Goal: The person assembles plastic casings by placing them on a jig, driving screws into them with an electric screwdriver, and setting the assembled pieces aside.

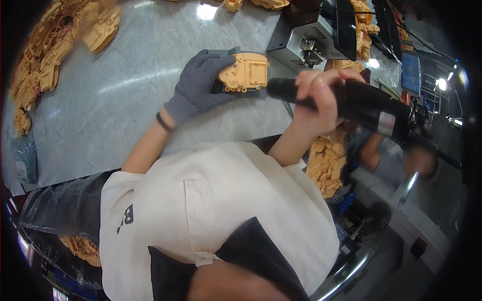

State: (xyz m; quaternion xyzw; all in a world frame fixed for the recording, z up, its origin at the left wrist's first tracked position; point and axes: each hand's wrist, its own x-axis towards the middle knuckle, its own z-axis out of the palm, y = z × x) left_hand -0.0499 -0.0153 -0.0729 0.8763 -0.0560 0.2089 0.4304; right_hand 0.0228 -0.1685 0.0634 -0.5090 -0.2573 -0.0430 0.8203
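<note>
A pale orange plastic housing [245,73] with round bosses and a rectangular recess lies in a dark grey block-like fixture [257,94] on the table. My left hand [201,80], in a grey knit glove, grips the housing from its left side, fingers at the top and thumb below. My bare right hand [319,95] is wrapped round a black electric screwdriver [364,105]. The driver lies slantwise, its narrower end close to the right edge of the housing; whether they touch I cannot tell.
A black box-shaped device [314,42] with a metal mechanism stands beyond the driver. Orange parts are heaped along the left of the grey table [135,75]. More orange parts [326,168] fill a container by my right elbow. Another person [391,155] is at the right.
</note>
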